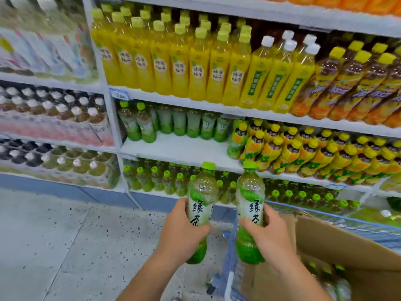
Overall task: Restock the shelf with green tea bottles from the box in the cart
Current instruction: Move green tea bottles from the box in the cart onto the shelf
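Two green tea bottles (249, 205) stand upright (side by side, apart) below the half-bare shelf (178, 148): left hand (181, 231) grips one, right hand (265, 231) the other, beside the box (347, 246).

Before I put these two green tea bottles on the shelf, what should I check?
1. Left hand grips the left bottle around its middle: ok.
2. Right hand grips the right bottle likewise: ok.
3. Both bottles roughly upright and capped: ok.
4. Bare space on the shelf in front of the green tea row: ok.
5. Nothing between the bottles and that space: ok.
6. More stock in the box: a few green tops show; count cannot tell.
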`<action>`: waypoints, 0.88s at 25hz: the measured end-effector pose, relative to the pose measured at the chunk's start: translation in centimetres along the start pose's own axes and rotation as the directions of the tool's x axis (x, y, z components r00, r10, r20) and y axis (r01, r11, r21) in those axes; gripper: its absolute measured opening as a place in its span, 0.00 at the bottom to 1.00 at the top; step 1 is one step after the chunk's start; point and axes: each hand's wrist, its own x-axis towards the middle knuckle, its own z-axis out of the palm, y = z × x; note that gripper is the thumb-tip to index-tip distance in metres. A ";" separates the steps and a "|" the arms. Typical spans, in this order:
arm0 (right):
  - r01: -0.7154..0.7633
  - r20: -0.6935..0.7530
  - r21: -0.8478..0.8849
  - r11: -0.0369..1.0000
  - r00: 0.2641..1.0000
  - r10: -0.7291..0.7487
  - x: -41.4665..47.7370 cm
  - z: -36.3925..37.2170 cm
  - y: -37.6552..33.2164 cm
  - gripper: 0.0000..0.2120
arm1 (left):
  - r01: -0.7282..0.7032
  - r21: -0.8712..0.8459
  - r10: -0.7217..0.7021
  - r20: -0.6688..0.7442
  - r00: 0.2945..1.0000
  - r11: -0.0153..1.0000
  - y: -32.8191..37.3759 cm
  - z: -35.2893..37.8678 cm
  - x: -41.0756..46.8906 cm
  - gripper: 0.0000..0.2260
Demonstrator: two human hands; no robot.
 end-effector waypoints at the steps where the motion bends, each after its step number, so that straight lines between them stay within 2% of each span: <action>1: -0.003 0.014 -0.001 1.000 1.000 0.003 1.0 1.7 -0.7 0.15 | -0.005 0.000 0.005 -0.015 1.000 1.000 -0.6 -1.4 1.3 0.21; 7: 0.047 0.059 -0.079 0.996 0.997 -0.042 8.2 8.6 -3.4 0.15 | 0.011 -0.032 -0.016 -0.139 0.990 0.999 -3.8 -6.2 9.0 0.20; 12: 0.106 0.065 -0.083 0.991 0.993 -0.101 15.8 14.0 -3.7 0.20 | -0.029 -0.008 0.026 -0.206 0.978 1.000 -5.7 -8.3 18.3 0.21; 16: 0.112 0.097 -0.085 0.990 0.990 -0.104 21.6 17.8 -3.7 0.17 | -0.056 -0.005 0.053 -0.267 0.962 0.998 -7.4 -9.1 25.6 0.21; 22: 0.131 0.022 -0.052 0.990 0.991 -0.130 27.2 24.6 -3.8 0.17 | -0.170 0.013 0.168 -0.245 0.955 0.985 -10.4 -11.4 33.3 0.19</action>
